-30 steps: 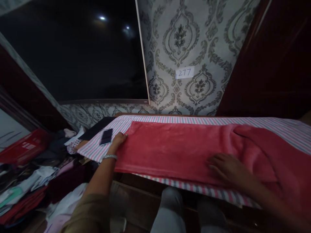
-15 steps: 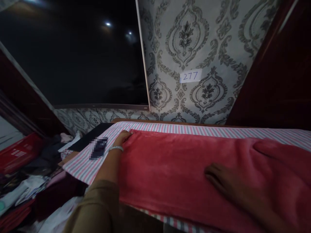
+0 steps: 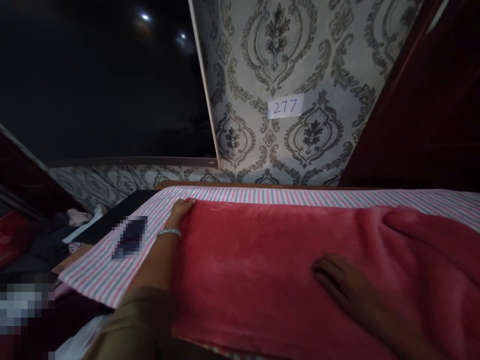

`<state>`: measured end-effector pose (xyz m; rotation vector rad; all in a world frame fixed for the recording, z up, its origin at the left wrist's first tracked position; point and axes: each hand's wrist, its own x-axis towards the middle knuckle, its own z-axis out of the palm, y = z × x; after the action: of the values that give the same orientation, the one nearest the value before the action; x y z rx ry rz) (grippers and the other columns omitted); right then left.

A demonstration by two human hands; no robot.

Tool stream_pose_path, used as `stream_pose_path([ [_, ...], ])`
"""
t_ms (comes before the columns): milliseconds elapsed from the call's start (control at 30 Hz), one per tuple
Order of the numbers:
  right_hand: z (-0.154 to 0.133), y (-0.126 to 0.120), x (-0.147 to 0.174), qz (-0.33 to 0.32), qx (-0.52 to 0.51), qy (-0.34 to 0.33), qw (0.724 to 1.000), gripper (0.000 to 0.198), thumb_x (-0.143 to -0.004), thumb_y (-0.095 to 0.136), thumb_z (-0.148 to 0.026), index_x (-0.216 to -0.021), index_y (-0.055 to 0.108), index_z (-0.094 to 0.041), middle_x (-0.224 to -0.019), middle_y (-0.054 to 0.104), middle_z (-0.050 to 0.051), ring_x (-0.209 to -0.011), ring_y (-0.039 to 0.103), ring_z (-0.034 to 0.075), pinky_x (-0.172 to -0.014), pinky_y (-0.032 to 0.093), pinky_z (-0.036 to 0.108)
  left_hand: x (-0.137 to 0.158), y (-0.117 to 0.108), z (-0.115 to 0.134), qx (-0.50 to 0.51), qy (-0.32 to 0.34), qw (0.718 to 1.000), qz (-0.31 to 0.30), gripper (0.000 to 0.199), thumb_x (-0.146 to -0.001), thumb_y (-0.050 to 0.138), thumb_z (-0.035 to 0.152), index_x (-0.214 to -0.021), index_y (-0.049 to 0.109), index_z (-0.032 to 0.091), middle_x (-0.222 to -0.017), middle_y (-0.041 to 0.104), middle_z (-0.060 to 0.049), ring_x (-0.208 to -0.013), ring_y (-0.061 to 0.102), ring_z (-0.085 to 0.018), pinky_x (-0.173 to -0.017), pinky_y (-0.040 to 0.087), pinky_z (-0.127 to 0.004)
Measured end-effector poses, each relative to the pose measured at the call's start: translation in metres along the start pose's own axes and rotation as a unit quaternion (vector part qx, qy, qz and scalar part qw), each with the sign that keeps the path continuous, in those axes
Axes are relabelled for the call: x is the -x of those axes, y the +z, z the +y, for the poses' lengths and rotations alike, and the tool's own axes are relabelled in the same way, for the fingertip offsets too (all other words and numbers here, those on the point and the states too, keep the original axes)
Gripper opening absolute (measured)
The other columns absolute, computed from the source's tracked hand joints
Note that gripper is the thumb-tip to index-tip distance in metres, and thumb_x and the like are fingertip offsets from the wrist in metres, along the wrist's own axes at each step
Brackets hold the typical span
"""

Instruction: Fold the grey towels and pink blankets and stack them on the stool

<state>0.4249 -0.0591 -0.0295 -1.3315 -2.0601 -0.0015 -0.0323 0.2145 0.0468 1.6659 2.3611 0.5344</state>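
Note:
A red plush cloth [image 3: 255, 260] lies spread on a cover with pink, grey and white stripes [image 3: 240, 195]. Its left part is fairly smooth, while the right part is bunched into thick folds. My left hand [image 3: 180, 210], with a bracelet at the wrist, is closed on the cloth's far left corner. My right hand [image 3: 339, 280] rests palm down on the middle of the cloth, fingers stretched out and slightly bent. Whether the cloth is a blanket or a garment I cannot tell.
A dark blurred-out object [image 3: 131, 237] lies on the striped cover to the left. Behind stand a large black screen [image 3: 105, 90] and patterned wallpaper [image 3: 277, 65] with a paper label [image 3: 285, 106] reading 277. Piled clothes [image 3: 56, 235] are at lower left.
The view has shifted slightly, so the screen and label sit further left and higher. Both hands keep about the same places on the red cloth.

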Motion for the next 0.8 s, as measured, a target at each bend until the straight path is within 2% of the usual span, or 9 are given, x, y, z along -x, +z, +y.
stream_pose_path([
  [67,0.0,0.0,0.0,0.007,0.005,-0.006,1.0,0.033,-0.103,0.041,-0.035,-0.093,0.071,-0.026,-0.09,0.072,0.008,-0.08,0.068,0.023,-0.073,0.058,0.039,-0.001,-0.001,0.004,-0.015,-0.001,1.0,0.024,0.032,-0.091,0.057,0.04,-0.108,0.066,0.014,-0.11,0.074,-0.018,-0.107,0.069,-0.031,-0.081,0.052,-0.035],
  [167,0.0,0.001,0.002,0.004,0.013,-0.014,1.0,0.029,-0.103,0.043,-0.032,-0.096,0.071,-0.026,-0.093,0.073,0.007,-0.081,0.069,0.023,-0.075,0.058,0.04,0.003,-0.001,0.01,-0.028,0.007,0.996,0.084,0.039,-0.098,0.042,0.038,-0.127,0.056,0.014,-0.128,0.067,-0.022,-0.12,0.064,-0.032,-0.089,0.05,-0.038],
  [233,0.001,0.002,0.003,0.009,0.02,-0.014,1.0,0.028,-0.102,0.044,-0.031,-0.096,0.07,-0.026,-0.093,0.073,0.007,-0.082,0.069,0.023,-0.076,0.058,0.04,0.006,0.002,0.013,-0.031,0.011,0.995,0.096,0.043,-0.1,0.037,0.037,-0.133,0.051,0.014,-0.133,0.063,-0.024,-0.124,0.061,-0.033,-0.094,0.048,-0.04],
  [400,0.003,0.003,0.005,0.011,0.024,-0.008,1.0,0.031,-0.103,0.042,-0.033,-0.097,0.071,-0.025,-0.094,0.074,0.008,-0.085,0.07,0.023,-0.079,0.058,0.041,0.004,0.0,0.016,-0.031,0.006,0.999,0.004,0.04,-0.095,0.049,0.04,-0.121,0.061,0.011,-0.125,0.068,-0.025,-0.122,0.063,-0.037,-0.095,0.048,-0.042],
  [533,0.005,0.0,0.006,-0.023,0.003,0.0,1.0,0.034,-0.104,0.04,-0.035,-0.094,0.071,-0.024,-0.092,0.073,0.009,-0.083,0.069,0.023,-0.076,0.058,0.04,0.007,-0.025,-0.003,-0.008,-0.004,0.997,-0.082,0.04,-0.093,0.052,0.046,-0.107,0.069,0.013,-0.111,0.075,-0.02,-0.111,0.068,-0.034,-0.083,0.052,-0.037],
  [600,0.007,-0.001,0.006,-0.034,-0.004,0.001,0.999,0.034,-0.103,0.04,-0.036,-0.093,0.071,-0.024,-0.091,0.073,0.009,-0.083,0.069,0.023,-0.075,0.059,0.04,0.02,-0.04,-0.021,0.01,-0.011,0.992,-0.124,0.04,-0.091,0.055,0.049,-0.1,0.071,0.013,-0.1,0.077,-0.017,-0.101,0.071,-0.031,-0.076,0.053,-0.033],
  [667,0.01,0.0,0.006,-0.042,-0.006,0.002,0.999,0.034,-0.102,0.041,-0.037,-0.093,0.071,-0.024,-0.092,0.073,0.009,-0.083,0.07,0.024,-0.074,0.059,0.041,0.039,-0.051,-0.042,0.033,-0.016,0.988,-0.151,0.043,-0.089,0.057,0.051,-0.101,0.072,0.013,-0.1,0.078,-0.014,-0.096,0.072,-0.028,-0.074,0.054,-0.031],
  [800,0.012,0.001,0.007,-0.047,-0.005,0.007,0.999,0.034,-0.101,0.04,-0.039,-0.093,0.071,-0.025,-0.094,0.073,0.01,-0.085,0.07,0.026,-0.077,0.059,0.043,0.087,-0.061,-0.078,0.068,-0.022,0.987,-0.144,0.051,-0.085,0.062,0.053,-0.119,0.067,0.015,-0.124,0.072,-0.012,-0.106,0.07,-0.023,-0.08,0.054,-0.026],
])
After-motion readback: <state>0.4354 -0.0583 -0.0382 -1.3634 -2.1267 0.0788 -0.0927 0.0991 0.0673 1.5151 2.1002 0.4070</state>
